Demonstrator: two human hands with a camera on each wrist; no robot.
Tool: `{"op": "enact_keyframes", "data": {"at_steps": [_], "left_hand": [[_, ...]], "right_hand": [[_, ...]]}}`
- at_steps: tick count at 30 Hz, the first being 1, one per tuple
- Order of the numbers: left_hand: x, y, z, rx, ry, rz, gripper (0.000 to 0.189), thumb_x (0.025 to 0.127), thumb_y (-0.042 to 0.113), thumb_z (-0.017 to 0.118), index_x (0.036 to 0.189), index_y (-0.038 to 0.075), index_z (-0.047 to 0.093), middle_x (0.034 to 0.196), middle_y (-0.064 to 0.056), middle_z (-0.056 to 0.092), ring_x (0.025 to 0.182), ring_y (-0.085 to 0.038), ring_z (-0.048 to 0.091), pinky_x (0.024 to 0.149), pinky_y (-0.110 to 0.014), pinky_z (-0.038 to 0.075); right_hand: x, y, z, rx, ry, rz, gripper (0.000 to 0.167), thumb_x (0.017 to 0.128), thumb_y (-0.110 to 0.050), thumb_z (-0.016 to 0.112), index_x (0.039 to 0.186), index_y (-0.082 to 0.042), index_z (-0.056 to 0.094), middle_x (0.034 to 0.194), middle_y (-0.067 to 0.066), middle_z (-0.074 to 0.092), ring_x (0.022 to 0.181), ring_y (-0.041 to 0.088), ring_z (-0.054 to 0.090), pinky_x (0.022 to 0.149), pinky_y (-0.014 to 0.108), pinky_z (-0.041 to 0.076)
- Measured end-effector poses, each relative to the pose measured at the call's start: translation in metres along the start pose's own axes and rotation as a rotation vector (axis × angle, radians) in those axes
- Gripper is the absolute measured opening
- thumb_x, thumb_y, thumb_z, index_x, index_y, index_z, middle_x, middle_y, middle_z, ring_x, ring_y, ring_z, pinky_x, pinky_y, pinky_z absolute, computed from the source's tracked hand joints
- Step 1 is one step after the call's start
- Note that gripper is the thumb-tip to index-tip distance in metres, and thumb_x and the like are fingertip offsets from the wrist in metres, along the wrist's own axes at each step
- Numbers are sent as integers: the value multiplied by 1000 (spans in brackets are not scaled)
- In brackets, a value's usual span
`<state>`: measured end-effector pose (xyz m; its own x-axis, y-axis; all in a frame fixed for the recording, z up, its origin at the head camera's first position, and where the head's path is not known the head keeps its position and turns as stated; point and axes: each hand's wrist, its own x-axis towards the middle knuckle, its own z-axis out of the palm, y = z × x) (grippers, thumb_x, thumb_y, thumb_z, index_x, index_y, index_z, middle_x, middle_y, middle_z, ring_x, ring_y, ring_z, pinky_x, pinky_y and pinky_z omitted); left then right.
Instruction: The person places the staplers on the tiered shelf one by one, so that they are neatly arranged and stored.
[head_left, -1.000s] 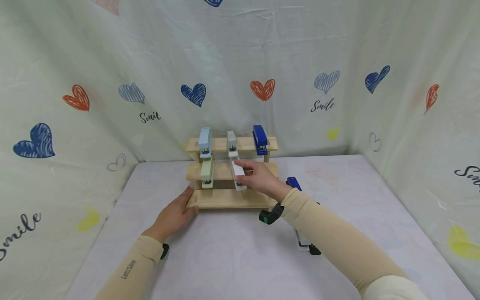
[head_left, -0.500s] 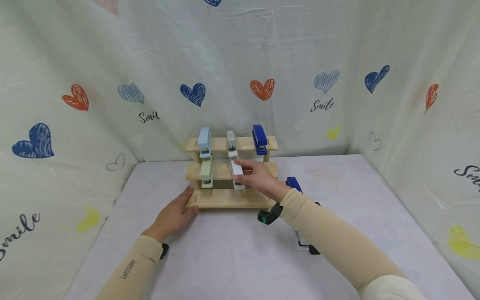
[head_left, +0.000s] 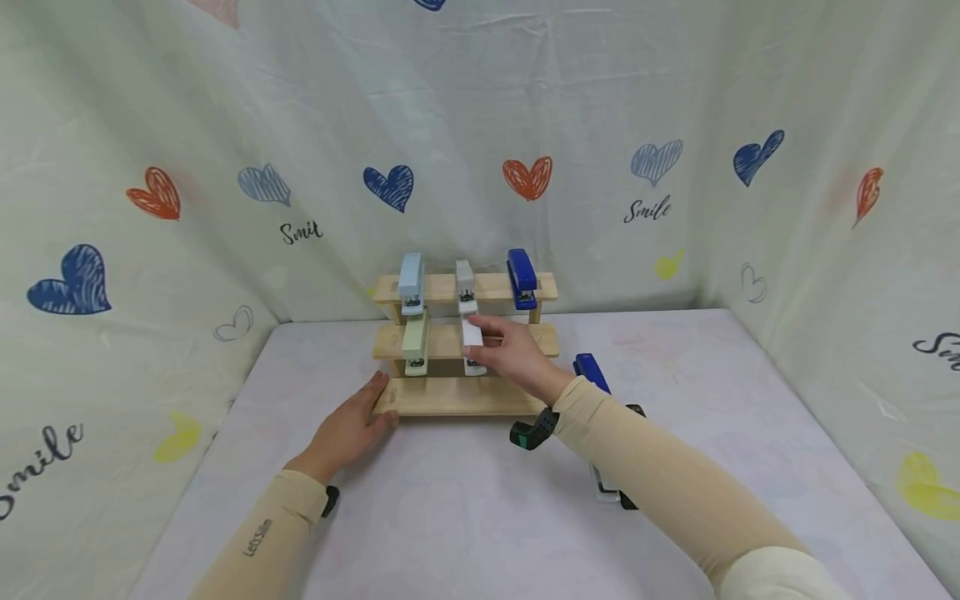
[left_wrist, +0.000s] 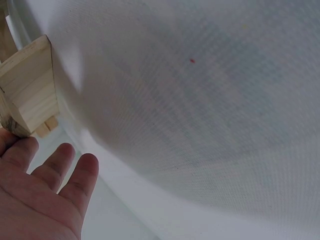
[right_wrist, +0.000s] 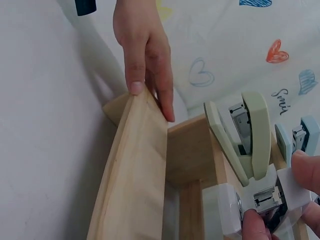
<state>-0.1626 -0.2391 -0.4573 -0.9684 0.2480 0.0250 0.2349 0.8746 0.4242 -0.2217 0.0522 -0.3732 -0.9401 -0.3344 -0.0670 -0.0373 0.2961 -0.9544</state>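
Observation:
A three-step wooden rack (head_left: 457, 398) stands at the back of the table. My right hand (head_left: 517, 354) pinches a white stapler (head_left: 472, 333) on the middle step, its front overhanging the step's edge. In the right wrist view, thumb and finger meet the white stapler (right_wrist: 229, 210) from two sides. Left of it sits a pale green stapler (head_left: 416, 343). My left hand (head_left: 345, 429) holds the left end of the bottom step, thumb at the front edge and fingers behind; its other fingers are spread in the left wrist view.
On the top step sit a light blue stapler (head_left: 411, 283), a grey stapler (head_left: 465, 283) and a dark blue stapler (head_left: 522, 279). Right of the rack, another blue stapler (head_left: 590, 369) and a white-and-black item (head_left: 606, 492) lie partly hidden by my right forearm. A printed curtain (head_left: 457, 100) encloses the table.
The white stapler's front end has shifted slightly left and back, so it sits straighter on the middle step. My right hand moved with it; my left hand stays put.

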Motion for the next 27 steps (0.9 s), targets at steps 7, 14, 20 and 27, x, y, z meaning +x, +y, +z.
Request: {"op": "enact_keyframes", "data": {"at_steps": [7,14,20,27], "left_hand": [[0,-1,1,-1,2,7,72,104,35,54,156,-4,24,160,-22,24,143,-41,30,113,-55,29],[0,0,1,-10,8,7,73,103,37,54,155,-4,25,160,-21,24,142,-42,30,112,-56,30],[1,0,0,-17,4,1,73,103,37,55,156,-4,24,160,-21,23,143,-42,30,113,-56,29],[0,-1,1,-6,1,4,73,103,36,54,155,-4,23,160,-22,23,143,-42,30,113,-55,29]], "right_hand": [[0,0,1,0,-1,1,60,93,-20,74,148,-19,50,148,9,46,130,28,49,96,39,52],[2,0,2,1,-4,-5,61,93,-20,74,148,-20,50,148,11,45,131,28,49,96,39,52],[2,0,2,16,-5,-3,61,93,-18,74,148,-19,50,148,11,46,130,28,49,95,38,53],[1,-2,4,20,0,-1,61,92,-17,75,148,-18,51,146,10,48,129,27,50,93,37,53]]}}
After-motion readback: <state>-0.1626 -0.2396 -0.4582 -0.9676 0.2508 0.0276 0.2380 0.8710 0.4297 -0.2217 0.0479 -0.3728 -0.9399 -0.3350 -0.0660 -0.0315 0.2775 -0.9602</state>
